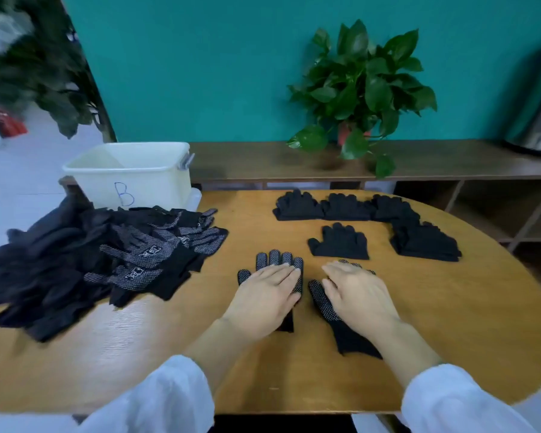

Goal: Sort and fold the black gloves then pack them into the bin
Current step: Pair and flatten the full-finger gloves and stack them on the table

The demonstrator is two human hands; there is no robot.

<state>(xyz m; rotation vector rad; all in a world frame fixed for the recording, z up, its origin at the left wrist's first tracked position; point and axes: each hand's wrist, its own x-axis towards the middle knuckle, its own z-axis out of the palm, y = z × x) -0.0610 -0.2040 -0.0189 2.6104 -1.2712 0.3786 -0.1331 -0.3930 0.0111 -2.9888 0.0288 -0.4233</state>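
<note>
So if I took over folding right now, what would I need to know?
Left hand: flat, pressing one dotted glove onto the wooden table.
Right hand: flat, pressing a second dotted glove beside it.
Neither hand has a grip on anything.
Done: five folded stacks sit at the far side of the table.
Left: fold this pair, work through the unsorted glove pile on the left, then pack everything into the white bin marked B behind the pile. I cannot see whether it holds any gloves yet.
</note>
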